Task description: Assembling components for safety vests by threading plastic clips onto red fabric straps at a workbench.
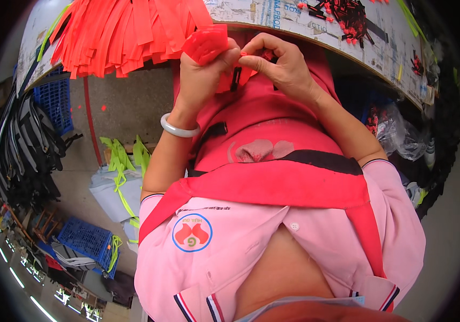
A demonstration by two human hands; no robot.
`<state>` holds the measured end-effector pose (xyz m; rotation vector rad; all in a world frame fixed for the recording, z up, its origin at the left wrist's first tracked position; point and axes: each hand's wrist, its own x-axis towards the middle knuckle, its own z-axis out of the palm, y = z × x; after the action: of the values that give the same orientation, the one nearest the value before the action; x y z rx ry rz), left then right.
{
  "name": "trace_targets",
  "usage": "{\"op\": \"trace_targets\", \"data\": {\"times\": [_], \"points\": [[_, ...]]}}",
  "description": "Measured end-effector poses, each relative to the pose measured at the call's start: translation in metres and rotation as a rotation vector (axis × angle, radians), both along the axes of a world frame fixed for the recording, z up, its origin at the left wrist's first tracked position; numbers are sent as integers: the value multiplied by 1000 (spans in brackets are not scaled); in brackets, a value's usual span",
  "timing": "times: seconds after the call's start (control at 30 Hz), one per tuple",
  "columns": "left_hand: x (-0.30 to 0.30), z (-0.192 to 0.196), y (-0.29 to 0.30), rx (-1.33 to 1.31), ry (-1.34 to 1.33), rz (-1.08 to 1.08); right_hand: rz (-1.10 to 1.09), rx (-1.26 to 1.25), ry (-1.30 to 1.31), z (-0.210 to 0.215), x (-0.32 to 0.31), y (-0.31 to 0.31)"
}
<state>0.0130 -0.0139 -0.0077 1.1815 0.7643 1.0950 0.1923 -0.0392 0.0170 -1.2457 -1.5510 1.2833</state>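
Head view: at twelve o'clock, the left hand [203, 67] clamps a bundle of red-orange straps [207, 43], while the right hand [281, 64] pinches a strap end with a black buckle [236, 78] just beside it, below the worktable [315, 21] edge.

left hand [204, 67] clenched, right hand [281, 64] pinching

Orange-red straps [117, 32] spill in a thick fan over the worktable's [294, 19] near edge at its left end. Small red and black clips [348, 16] lie scattered toward its right end. Down on the floor: a blue crate [86, 239], neon-yellow straps [125, 155], and black straps [23, 134] hanging at far left.
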Motion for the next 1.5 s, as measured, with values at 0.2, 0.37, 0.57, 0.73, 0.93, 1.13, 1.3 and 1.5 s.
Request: {"op": "trace_targets", "data": {"times": [0.2, 0.37, 0.57, 0.73, 0.93, 1.13, 1.3, 1.5], "points": [[16, -15, 1, -510, -238, -35, -29, -151, 94, -6, 15, 12], [40, -47, 9, -682, -342, -120, -109, -308, -34, -10, 30, 18], [85, -80, 26, -1031, -629, -217, -197, -104, -353, -58, 60, 38], [87, -97, 27, -1116, -648, -279, -281, -183, -249, -52, 49, 36], [93, -103, 28, -1119, -744, -313, -337, -101, -259, -65, 46, 39], [101, -82, 34, -1218, -626, -98, -416, -117, -257, -53, 29, 40], [96, -111, 33, -1151, -871, -306, -374, 10, -361, -63, 32, 42], [79, -71, 14, -833, -533, -59, -237, -377, -232, -32, 53, 35]]}}
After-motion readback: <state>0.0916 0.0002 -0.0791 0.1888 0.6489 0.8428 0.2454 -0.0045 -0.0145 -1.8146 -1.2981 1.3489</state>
